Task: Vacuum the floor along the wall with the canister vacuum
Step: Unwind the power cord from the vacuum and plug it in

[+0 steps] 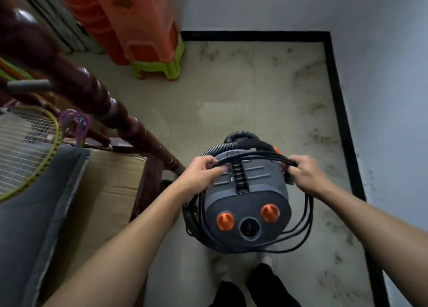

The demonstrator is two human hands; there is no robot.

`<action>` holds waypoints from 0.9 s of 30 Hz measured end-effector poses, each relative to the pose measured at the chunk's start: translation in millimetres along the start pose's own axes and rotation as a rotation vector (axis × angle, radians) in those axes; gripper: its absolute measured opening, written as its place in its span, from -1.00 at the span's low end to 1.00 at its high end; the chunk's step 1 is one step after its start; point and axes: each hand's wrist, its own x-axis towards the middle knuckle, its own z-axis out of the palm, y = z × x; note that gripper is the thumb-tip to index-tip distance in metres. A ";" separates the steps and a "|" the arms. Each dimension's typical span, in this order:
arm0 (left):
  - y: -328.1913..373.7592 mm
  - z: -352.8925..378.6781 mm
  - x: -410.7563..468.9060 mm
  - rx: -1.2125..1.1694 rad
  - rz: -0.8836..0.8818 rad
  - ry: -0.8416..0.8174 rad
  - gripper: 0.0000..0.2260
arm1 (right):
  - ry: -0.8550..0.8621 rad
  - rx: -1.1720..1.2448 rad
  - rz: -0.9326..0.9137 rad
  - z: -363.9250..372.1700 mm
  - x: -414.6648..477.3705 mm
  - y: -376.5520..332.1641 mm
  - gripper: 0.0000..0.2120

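Right now both my hands grip the black cord [254, 155] looped over the vacuum [246, 200], my left hand [203, 171] on one side, my right hand [303, 170] on the other. I think I should lift the loops off slowly so they don't tangle. The vacuum sits on the floor [231, 93] near the wall [393, 98], and I can't see its nozzle.

Stained tile floor [266, 93], white walls [382, 75]

You've got one canister vacuum [246, 198] with two orange knobs [225, 221], two hands [202, 175] on one black cord [254, 156], one racket [27, 144] left.
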 end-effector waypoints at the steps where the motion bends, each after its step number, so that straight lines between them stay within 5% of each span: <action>1: 18.0 1.7 -2.8 -0.053 0.004 -0.011 -0.83 | 0.030 0.018 -0.005 -14.4 -5.9 -4.8 -0.80; 5: 83.5 14.7 -13.9 -0.145 0.022 -0.078 -0.85 | 0.089 0.109 0.018 -71.3 -31.8 -15.5 -0.69; 9: 140.2 34.9 -23.3 -0.050 0.077 -0.106 -0.91 | -0.135 0.389 0.056 -127.7 -59.4 -10.7 -0.89; 12: 176.4 52.7 -23.3 0.041 0.120 -0.082 -0.83 | -0.279 0.490 0.014 -166.5 -72.0 -8.7 -0.77; 17: 215.3 89.0 5.9 0.688 0.303 0.222 -0.85 | -0.395 0.560 -0.075 -217.9 -56.3 -12.0 -0.53; 20: 219.1 103.8 26.5 0.971 0.262 0.352 -0.90 | -0.360 0.586 -0.108 -244.6 -37.9 -5.4 -0.59; 27: 241.1 150.2 51.2 0.793 0.095 0.538 -0.86 | -0.424 0.589 -0.130 -309.9 5.7 24.9 -0.71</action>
